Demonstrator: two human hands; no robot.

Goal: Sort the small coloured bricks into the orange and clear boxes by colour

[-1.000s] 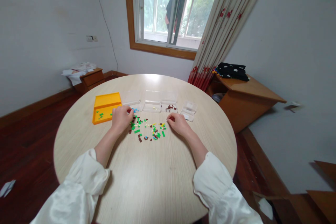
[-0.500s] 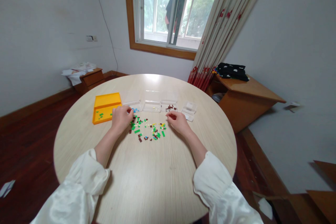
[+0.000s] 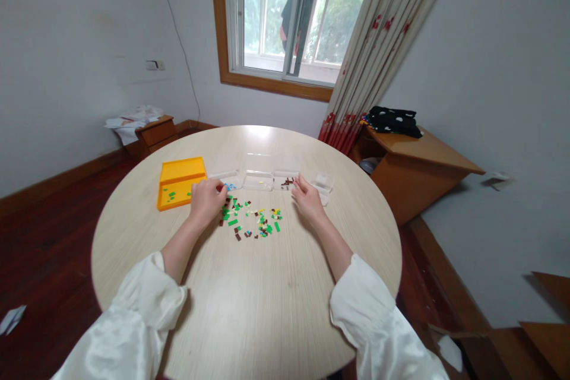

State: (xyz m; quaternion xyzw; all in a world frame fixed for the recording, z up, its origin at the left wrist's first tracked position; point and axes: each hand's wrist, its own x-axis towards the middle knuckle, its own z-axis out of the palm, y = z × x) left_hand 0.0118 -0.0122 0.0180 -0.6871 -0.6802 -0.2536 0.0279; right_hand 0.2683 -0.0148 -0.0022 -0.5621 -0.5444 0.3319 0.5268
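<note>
My left hand hovers at the left end of a scatter of small building bricks, green, brown, yellow, blue and cream. Its fingertips are pinched together; whatever may be in them is too small to see. Just past those fingers is a clear case with blue pieces. My right hand is at the front right corner of another clear case that holds brown bricks. Thumb and fingers are slightly apart there, with no piece visible between them.
An open yellow case with a few green bricks stands left of my left hand. Between the other cases sits a clear case with few pale pieces. A smaller clear case is partly behind my right hand. The round table carries everything.
My right hand has moved right and slightly away from me, from the edge of the loose bricks to the brown-brick case, and its fingers have parted. The left hand has hardly moved.
</note>
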